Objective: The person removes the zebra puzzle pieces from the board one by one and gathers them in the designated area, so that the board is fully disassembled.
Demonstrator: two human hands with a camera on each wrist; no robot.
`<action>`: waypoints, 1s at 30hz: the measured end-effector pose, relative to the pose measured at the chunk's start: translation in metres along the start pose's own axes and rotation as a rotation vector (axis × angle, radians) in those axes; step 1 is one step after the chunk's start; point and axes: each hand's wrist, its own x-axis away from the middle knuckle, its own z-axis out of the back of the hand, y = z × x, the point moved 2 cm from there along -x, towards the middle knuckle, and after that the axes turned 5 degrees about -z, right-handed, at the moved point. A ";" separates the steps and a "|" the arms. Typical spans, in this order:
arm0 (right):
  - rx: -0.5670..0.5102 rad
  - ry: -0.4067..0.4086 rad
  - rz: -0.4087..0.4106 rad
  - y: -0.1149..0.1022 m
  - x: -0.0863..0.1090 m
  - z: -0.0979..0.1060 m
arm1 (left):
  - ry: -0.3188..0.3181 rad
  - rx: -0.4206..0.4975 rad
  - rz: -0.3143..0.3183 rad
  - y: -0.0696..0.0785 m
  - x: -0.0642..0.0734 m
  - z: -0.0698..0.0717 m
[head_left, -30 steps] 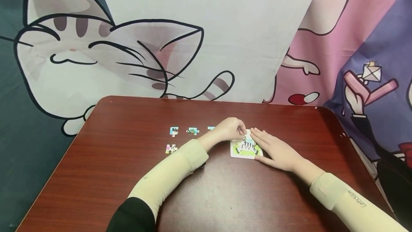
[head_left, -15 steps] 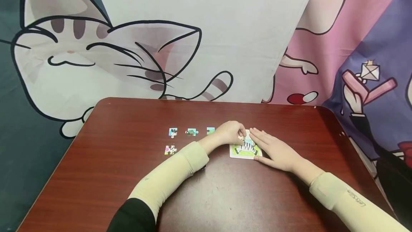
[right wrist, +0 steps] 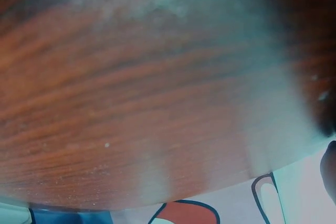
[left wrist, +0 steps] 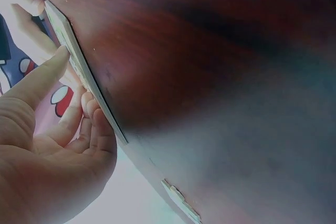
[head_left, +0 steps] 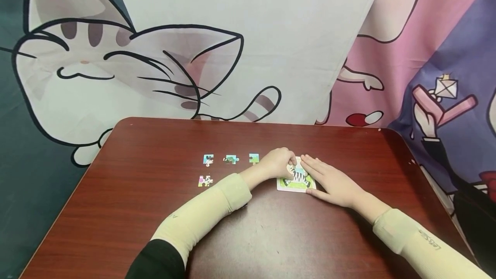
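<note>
A white-bordered puzzle board [head_left: 296, 187] with a zebra picture lies flat toward the table's back right. My left hand [head_left: 277, 162] is over its left side. In the left wrist view the thumb [left wrist: 50, 74] presses straight on the board, apart from the loosely bent fingers [left wrist: 102, 129] that rest against it. No piece shows between them, though the spot under the fingertips is hidden. My right hand [head_left: 335, 180] lies flat with straight fingers on the board's right side, steadying contact along that edge. The right wrist view does not show the board.
Several loose puzzle pieces lie left of the board: a blue one [head_left: 208, 159], one with a green shape [head_left: 231, 159], a blue-green one [head_left: 253, 158] and a pink-and-white one [head_left: 205, 181]. The brown table [head_left: 128, 201] ends at a cartoon-printed cloth backdrop [head_left: 310, 33].
My left hand has shifted slightly toward me over the board, and more of the blue-green piece now shows beside it. My right hand has stayed in place on the board's right side.
</note>
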 end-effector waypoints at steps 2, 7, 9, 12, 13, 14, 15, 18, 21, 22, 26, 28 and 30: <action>0.000 0.002 0.002 0.000 0.000 0.000 | 0.002 0.000 0.000 0.001 0.000 0.000; 0.003 0.003 0.003 -0.001 0.001 0.001 | 0.007 -0.011 0.000 0.002 0.001 -0.001; 0.003 0.005 0.005 0.000 0.001 0.000 | 0.007 -0.016 -0.001 0.003 0.001 -0.002; 0.000 0.005 0.003 0.000 0.002 -0.001 | 0.009 -0.022 -0.002 0.003 0.001 -0.002; 0.000 0.005 0.003 0.000 0.002 -0.001 | 0.010 -0.021 -0.002 0.003 0.001 -0.003; 0.001 0.003 0.001 0.000 0.002 -0.001 | 0.011 -0.023 -0.003 0.003 0.001 -0.003; 0.002 0.001 -0.001 0.000 0.002 -0.001 | 0.012 -0.024 -0.004 0.004 0.001 -0.003; 0.004 -0.005 -0.005 0.000 0.002 -0.002 | 0.016 -0.031 -0.007 0.004 0.001 -0.002; 0.002 -0.008 -0.005 0.001 0.002 -0.002 | 0.016 -0.034 -0.008 0.004 0.001 -0.002; 0.001 -0.008 -0.005 0.001 0.002 -0.002 | 0.016 -0.035 -0.007 0.004 0.000 -0.001; 0.003 -0.014 -0.011 0.002 0.001 -0.001 | 0.017 -0.031 -0.006 0.004 0.000 -0.001; 0.003 -0.016 -0.013 0.002 0.001 -0.001 | 0.017 -0.035 -0.007 0.004 0.000 -0.002; 0.001 -0.010 -0.009 0.001 0.001 -0.001 | 0.018 -0.041 -0.012 0.004 0.000 -0.002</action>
